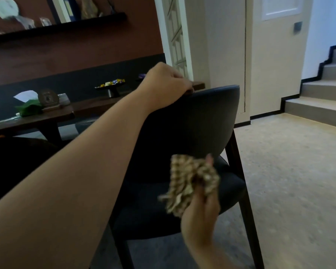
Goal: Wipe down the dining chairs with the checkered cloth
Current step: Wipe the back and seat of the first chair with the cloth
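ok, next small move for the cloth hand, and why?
Probably bring the right hand with its bunched brown checkered cloth onto the dark upholstered chair back: the cloth hangs clear of it, while the left hand grips the top edge.

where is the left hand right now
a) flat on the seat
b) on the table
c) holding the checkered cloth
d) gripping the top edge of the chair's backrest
d: the left hand curls over the top of the dark chair's backrest, while the right hand holds the bunched checkered cloth.
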